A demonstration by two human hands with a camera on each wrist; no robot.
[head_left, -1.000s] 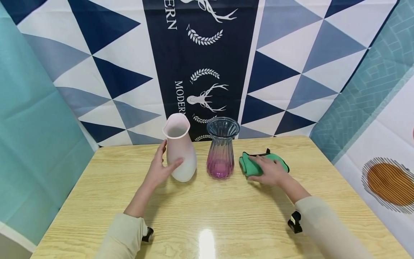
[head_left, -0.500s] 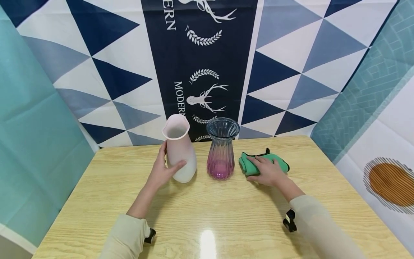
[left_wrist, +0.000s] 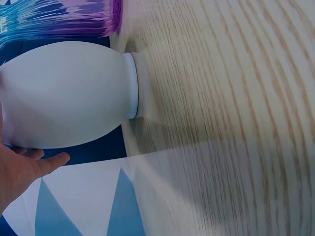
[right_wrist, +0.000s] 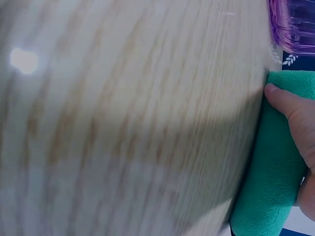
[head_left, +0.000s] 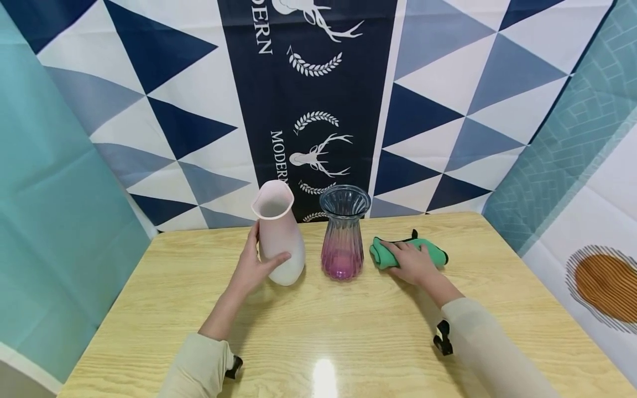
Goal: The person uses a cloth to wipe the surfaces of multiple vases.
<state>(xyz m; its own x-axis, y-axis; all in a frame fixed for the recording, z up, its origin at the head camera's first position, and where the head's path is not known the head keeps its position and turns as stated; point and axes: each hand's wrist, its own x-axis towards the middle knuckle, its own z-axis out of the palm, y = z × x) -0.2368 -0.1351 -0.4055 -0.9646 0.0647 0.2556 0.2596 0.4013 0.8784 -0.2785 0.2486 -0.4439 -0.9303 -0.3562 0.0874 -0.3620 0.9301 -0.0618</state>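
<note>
In the head view, a pale pink-to-white vase (head_left: 281, 243) with a wavy rim stands at the back of the wooden table. My left hand (head_left: 252, 265) holds its left side, thumb across the front and fingers round the far side. The left wrist view shows the vase's foot (left_wrist: 132, 86) on the tabletop. To the right lies a folded green cloth (head_left: 434, 253) with black edging. My right hand (head_left: 414, 262) grips it from above, fingers over the top; its thumb (right_wrist: 283, 98) presses the near edge in the right wrist view.
Between the hands stands a ribbed glass vase (head_left: 343, 235), blue-grey above and pink below. A patterned cloth backdrop (head_left: 318, 88) hangs right behind the wooden table (head_left: 298, 331), with a teal sheet (head_left: 59, 193) along the left side.
My left thumb has slid a little further across the white vase. The right hand has closed more tightly on the green cloth, its thumb drawing in. The head view has tilted slightly.
</note>
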